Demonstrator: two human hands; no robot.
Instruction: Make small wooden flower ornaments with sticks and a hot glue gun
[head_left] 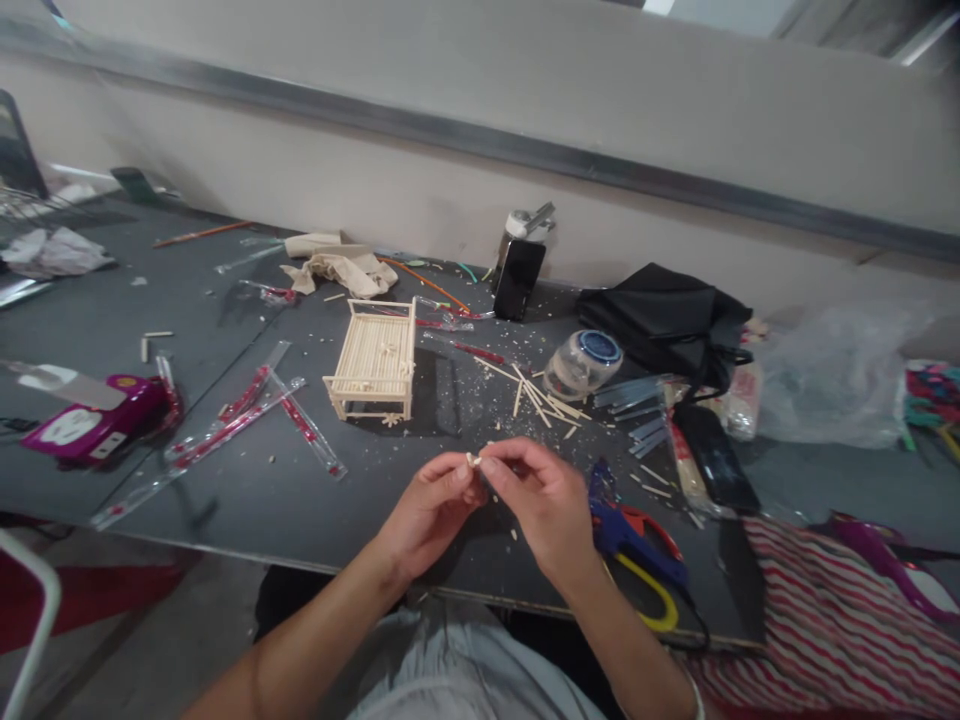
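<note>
My left hand (pixel 439 510) and my right hand (pixel 544 500) meet above the front part of the dark table. Between their fingertips they pinch one small pale wooden piece (pixel 473 461). Behind and to the left stands a small bed-like frame (pixel 375 355) made of thin pale sticks, with tiny pale pieces on its slats and by its front legs. Loose sticks (pixel 532 395) lie scattered behind my right hand. A blue glue gun (pixel 626 535) rests just right of my right wrist.
A clear jar with a blue lid (pixel 585 362), a phone (pixel 519 280) propped on a bottle, a black bag (pixel 664 310) and another phone (pixel 716 460) stand or lie rightward. Plastic sleeves (pixel 300 420) and a purple device (pixel 97 425) lie left. Striped cloth (pixel 817 620) is at front right.
</note>
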